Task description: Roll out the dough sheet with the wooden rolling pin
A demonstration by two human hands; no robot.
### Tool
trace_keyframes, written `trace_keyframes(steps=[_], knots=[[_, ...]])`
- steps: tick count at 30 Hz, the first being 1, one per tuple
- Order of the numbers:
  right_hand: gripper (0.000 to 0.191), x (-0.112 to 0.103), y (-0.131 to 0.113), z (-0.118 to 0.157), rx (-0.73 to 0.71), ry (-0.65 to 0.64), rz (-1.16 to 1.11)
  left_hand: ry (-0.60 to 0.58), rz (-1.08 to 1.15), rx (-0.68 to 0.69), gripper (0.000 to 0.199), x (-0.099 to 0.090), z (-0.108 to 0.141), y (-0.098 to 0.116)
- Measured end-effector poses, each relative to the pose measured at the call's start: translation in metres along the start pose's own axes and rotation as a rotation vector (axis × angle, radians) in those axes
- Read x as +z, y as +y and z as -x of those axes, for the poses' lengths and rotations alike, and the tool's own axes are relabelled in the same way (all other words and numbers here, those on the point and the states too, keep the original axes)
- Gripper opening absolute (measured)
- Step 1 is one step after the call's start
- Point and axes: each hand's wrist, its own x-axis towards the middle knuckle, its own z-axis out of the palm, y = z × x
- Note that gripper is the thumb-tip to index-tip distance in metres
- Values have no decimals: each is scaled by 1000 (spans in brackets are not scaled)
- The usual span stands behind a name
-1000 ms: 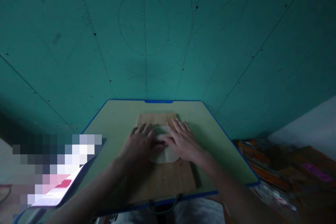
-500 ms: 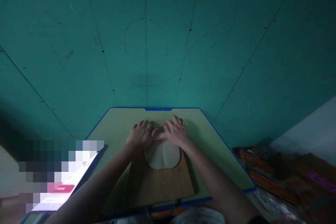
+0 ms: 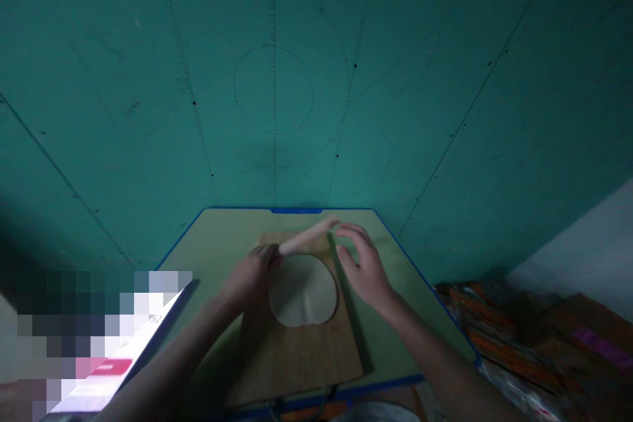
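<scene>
A flat, roundish sheet of pale dough (image 3: 302, 293) lies on a wooden board (image 3: 301, 364). My left hand (image 3: 257, 267) is closed around one end of a wooden rolling pin (image 3: 310, 235), at the dough's upper left. The pin slants up to the right, over the far part of the board, its free end slightly blurred. Off that end, to the right of the board, my right hand (image 3: 362, 262) is open, its fingers apart and curved toward the pin. It holds nothing.
The board rests on a pale table (image 3: 217, 237) with a blue rim, set against a green wall (image 3: 297, 112) with drawn lines. A bright printed sheet or screen, partly pixelated, is at the left. Cardboard boxes (image 3: 568, 330) and plastic wrap lie at the right.
My right hand has let go of the rolling pin and moved right. My left hand has tilted the pin, its right end now up. More of the dough shows.
</scene>
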Motion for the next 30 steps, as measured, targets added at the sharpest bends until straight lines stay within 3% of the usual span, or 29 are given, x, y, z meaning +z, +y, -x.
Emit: trace_keyframes(steps=[2, 7, 9, 13, 22, 30], knots=[[30, 4, -1, -7, 13, -18, -29, 96, 199, -122, 27, -5, -13, 2], [40, 49, -11, -6, 66, -508, 69, 150, 484, -265, 49, -2, -22, 6], [41, 64, -15, -2, 15, -602, 123, 156, 599, -335, 55, 1, -18, 3], [40, 71, -18, 0, -115, -593, 172, 167, 747, -448, 55, 3, -13, -6], [70, 62, -18, 7, -188, -724, 225, 95, 738, -427, 50, 1, -14, -3], [80, 44, -39, 32, -191, -784, 159, 170, 809, -460, 45, -2, -13, -3]])
